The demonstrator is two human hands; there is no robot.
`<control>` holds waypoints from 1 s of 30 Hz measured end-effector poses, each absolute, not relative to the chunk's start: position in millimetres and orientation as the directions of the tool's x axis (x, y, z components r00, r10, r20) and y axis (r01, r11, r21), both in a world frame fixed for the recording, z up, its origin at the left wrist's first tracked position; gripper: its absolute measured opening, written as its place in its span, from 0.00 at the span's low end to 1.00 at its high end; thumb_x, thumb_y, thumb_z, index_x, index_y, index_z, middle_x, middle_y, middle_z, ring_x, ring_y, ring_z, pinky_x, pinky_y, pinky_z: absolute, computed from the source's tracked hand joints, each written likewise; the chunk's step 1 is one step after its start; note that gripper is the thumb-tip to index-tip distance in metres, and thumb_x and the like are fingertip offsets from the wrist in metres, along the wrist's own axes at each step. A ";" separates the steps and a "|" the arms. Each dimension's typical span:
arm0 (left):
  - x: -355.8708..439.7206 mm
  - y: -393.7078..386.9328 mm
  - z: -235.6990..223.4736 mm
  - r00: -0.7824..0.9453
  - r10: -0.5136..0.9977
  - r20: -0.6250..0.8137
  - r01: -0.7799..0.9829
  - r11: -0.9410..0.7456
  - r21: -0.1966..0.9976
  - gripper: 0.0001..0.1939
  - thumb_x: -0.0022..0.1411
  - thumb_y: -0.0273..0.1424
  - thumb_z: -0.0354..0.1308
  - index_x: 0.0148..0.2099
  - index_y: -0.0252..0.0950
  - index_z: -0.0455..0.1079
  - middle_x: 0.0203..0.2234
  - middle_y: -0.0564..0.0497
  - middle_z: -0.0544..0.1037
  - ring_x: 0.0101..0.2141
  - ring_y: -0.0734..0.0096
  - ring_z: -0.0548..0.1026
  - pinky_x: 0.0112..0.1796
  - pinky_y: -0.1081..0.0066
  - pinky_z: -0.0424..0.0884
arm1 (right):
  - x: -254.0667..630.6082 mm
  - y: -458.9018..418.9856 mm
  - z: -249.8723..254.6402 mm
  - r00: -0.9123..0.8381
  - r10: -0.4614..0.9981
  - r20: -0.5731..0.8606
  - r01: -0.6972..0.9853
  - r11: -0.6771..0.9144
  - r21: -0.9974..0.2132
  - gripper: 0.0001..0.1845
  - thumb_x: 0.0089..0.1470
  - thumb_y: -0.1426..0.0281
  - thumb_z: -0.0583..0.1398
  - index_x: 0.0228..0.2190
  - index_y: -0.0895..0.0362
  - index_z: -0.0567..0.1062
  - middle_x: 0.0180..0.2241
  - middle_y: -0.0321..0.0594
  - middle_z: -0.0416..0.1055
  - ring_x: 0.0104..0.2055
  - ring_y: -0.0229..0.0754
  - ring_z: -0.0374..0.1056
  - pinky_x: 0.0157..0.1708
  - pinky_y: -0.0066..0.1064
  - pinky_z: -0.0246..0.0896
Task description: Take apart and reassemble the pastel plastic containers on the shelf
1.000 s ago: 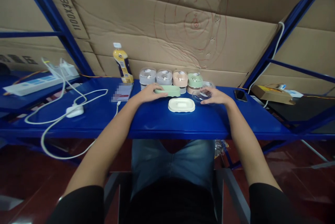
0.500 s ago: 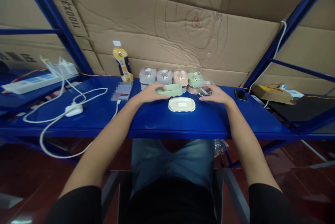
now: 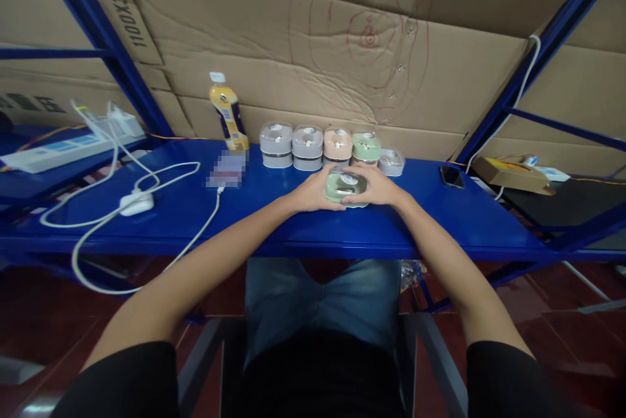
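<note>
Close in front of the row of boxes, my left hand point(image 3: 312, 194) is closed around the left side of a light green plastic box part point(image 3: 335, 192). From the other side, my right hand point(image 3: 382, 185) grips the clear plastic lid point(image 3: 355, 179) with a round label, which sits over the green part. Thumbs lie along the near side, with fingers curling round the back. The cream oval base is mostly hidden beneath; only a pale edge shows under the green part. I cannot tell whether the pieces are pressed fully together.
Behind my hands stand stacked lidded boxes: grey point(image 3: 276, 144), another grey point(image 3: 308, 147), pink point(image 3: 338, 143) and green point(image 3: 366, 146), with a single grey box point(image 3: 392, 162) at right. A yellow bottle point(image 3: 227, 111), white cable point(image 3: 141, 203) and phone point(image 3: 452, 177) lie around on the blue table point(image 3: 313, 242).
My left hand has brought the green part right and nearer, over the cream base. My right hand has moved left with the clear lid onto it, uncovering the single grey box.
</note>
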State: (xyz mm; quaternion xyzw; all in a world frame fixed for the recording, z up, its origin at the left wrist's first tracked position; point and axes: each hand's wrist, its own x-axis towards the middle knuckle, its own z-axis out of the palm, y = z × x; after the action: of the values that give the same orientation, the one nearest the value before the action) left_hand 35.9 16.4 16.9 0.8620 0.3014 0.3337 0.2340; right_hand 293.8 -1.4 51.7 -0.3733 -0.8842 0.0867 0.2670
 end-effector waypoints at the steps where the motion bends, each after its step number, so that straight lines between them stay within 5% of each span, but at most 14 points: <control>1: 35.8 16.4 17.4 0.587 0.687 0.427 0.373 -0.698 0.611 0.65 0.44 0.53 0.83 0.76 0.40 0.57 0.65 0.34 0.76 0.64 0.27 0.76 0.61 0.36 0.73 | 292.0 -0.9 50.3 -0.580 0.705 0.409 0.615 0.708 -0.348 0.51 0.46 0.42 0.75 0.67 0.48 0.77 0.57 0.48 0.77 0.58 0.62 0.75 0.65 0.58 0.68; 30: 36.2 20.0 19.4 0.648 0.612 0.454 0.310 -0.756 0.577 0.76 0.41 0.53 0.85 0.83 0.40 0.47 0.75 0.29 0.64 0.73 0.25 0.65 0.69 0.35 0.64 | 279.4 -15.7 64.8 -0.682 0.629 0.373 0.606 0.772 -0.194 0.50 0.50 0.44 0.73 0.69 0.49 0.75 0.58 0.50 0.75 0.59 0.66 0.73 0.64 0.58 0.67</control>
State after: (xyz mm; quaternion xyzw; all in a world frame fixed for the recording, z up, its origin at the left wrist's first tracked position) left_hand 36.2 20.0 19.4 0.8779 0.2625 0.3274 0.2306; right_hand 279.4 -15.7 64.8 -0.3368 -0.9167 0.0272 0.2132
